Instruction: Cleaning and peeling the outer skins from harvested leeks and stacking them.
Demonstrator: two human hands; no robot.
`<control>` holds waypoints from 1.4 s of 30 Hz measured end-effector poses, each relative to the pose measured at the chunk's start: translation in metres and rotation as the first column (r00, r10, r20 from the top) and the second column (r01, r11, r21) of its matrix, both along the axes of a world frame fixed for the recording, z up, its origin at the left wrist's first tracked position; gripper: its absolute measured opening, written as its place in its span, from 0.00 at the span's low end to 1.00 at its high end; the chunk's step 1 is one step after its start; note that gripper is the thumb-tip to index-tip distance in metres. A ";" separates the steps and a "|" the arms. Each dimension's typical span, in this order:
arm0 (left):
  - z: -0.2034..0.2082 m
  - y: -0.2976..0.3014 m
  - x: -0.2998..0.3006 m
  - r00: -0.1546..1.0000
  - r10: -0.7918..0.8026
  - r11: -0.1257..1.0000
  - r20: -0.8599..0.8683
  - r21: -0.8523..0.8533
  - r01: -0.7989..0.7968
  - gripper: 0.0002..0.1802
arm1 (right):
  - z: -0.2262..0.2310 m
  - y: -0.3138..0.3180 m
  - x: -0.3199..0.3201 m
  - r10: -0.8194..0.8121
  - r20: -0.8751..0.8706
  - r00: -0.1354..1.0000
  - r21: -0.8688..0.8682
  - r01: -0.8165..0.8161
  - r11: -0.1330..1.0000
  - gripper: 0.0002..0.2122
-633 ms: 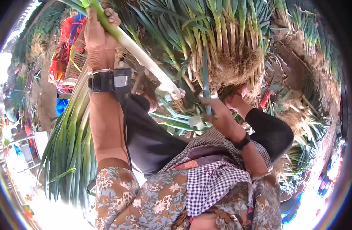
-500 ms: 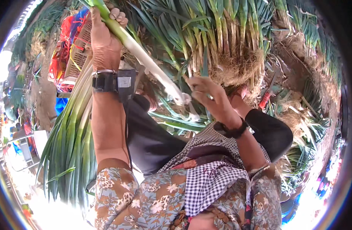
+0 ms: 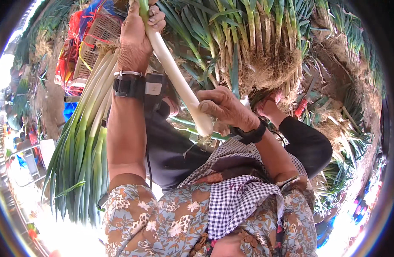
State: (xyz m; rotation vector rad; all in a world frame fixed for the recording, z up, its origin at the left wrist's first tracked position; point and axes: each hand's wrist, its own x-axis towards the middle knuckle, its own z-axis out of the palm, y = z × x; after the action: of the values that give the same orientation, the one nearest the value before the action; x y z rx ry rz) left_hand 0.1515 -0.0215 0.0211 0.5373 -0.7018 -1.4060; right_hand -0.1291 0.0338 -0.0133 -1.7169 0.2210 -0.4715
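My left hand (image 3: pixel 140 26) is closed around the upper, green part of a long, thick green onion (image 3: pixel 173 68). Its smooth white shaft slants down to the right and ends in a rounded, rootless base above my lap. At the lower shaft, my right hand (image 3: pixel 227 107) has thumb and forefinger pinched against the stalk's right side; its other fingers are curled and partly hidden. Left of my left forearm lies a bundle of cleaned green onions (image 3: pixel 87 132), white ends up and leaves hanging down.
Beyond my right hand stands a large heap of green onions (image 3: pixel 265 55) with dry, matted roots. A plastic crate (image 3: pixel 94 47) with red and blue plastic ties is at the upper left. Near my right foot lies a red-handled tool (image 3: pixel 300 108) among trimmings (image 3: pixel 329 124).
Both hands and the green onion have shifted to the right and toward me. The right hand has come against the lower shaft, and the loose pale skin at the base no longer shows there.
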 end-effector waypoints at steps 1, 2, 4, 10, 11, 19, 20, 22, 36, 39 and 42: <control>0.001 -0.002 -0.003 0.999 -0.034 0.998 -0.022 -0.046 0.033 0.28 | 0.001 0.004 -0.001 -0.027 0.056 0.998 0.066 0.023 0.998 0.18; 0.002 -0.001 -0.005 0.999 -0.037 0.998 -0.018 -0.044 0.036 0.28 | 0.002 0.004 -0.004 -0.030 0.060 0.998 0.067 0.026 0.997 0.18; 0.002 0.001 -0.009 0.962 -0.125 0.990 -0.242 -0.096 0.104 0.25 | 0.003 0.002 -0.013 -0.007 0.014 1.000 0.101 0.006 0.995 0.16; 0.013 0.001 -0.007 0.880 -0.325 0.938 -0.346 -0.240 0.252 0.28 | 0.010 0.025 -0.063 -0.074 -0.145 0.987 0.211 0.104 0.972 0.13; 0.011 -0.001 0.010 0.917 -0.274 0.952 -0.289 -0.220 0.215 0.28 | 0.013 0.033 -0.073 0.026 -0.121 0.992 0.194 -0.002 0.981 0.13; 0.029 0.009 0.012 0.978 0.190 0.972 0.089 -0.157 -0.174 0.30 | -0.011 0.031 -0.083 -0.263 -0.505 0.822 -0.504 -0.034 0.863 0.07; 0.030 0.011 0.011 0.964 0.231 0.964 0.131 -0.164 -0.208 0.31 | -0.002 0.026 -0.073 -0.298 -0.339 0.892 -0.408 0.146 0.901 0.08; 0.026 0.012 0.014 0.961 0.235 0.965 0.143 -0.151 -0.214 0.34 | 0.012 0.022 -0.045 -0.293 -0.231 0.928 -0.249 0.235 0.939 0.11; 0.035 0.023 -0.015 0.961 0.256 0.955 0.101 -0.180 -0.236 0.28 | 0.005 0.029 0.008 -0.287 -0.243 0.927 0.119 0.322 0.939 0.17; 0.034 0.023 -0.021 0.945 0.299 0.944 0.130 -0.183 -0.274 0.30 | -0.006 0.032 0.010 -0.371 -0.325 0.870 0.002 0.393 0.919 0.16; 0.036 0.023 -0.028 0.918 0.359 0.928 0.167 -0.165 -0.333 0.31 | -0.014 0.032 0.010 -0.399 -0.212 0.892 -0.092 0.388 0.917 0.15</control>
State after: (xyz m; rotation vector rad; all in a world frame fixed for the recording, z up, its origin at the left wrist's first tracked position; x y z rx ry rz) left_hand 0.1231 0.0015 0.0571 0.6645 -0.8067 -0.9752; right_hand -0.1192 0.0656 -0.0269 -1.7761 0.7408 -0.5787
